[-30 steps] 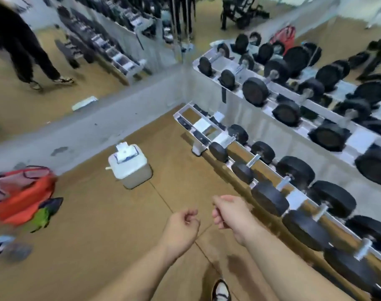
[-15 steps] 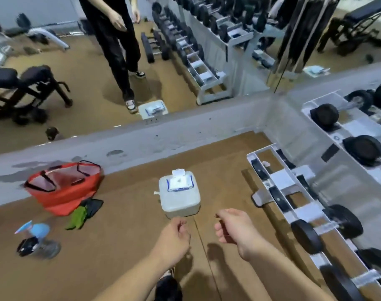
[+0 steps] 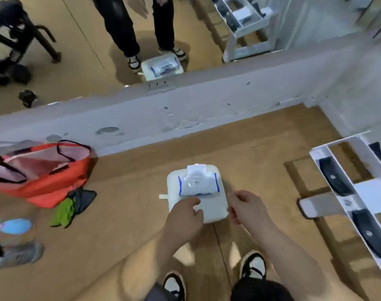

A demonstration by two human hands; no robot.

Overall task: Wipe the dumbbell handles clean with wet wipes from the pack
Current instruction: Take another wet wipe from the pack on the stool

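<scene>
A wall mirror on a chipped grey ledge runs along the far side of the squat white plastic container, which sits on the tan floor. The mirror shows the container again, with a person's dark trouser legs. Well to the right of the container stands the end of a white metal dumbbell rack with black cradles. Well to its left slumps an open red fabric tote bag. The person's left hand hangs over the container's near left corner, fingers curled in with nothing gripped. The right hand is just off its near right edge, clenched and empty too. The white wet wipes pack with blue side stripes lies flat on top of the container, its flip lid raised at the far end. A crumpled green cloth lies left of the container, against the bag.
</scene>
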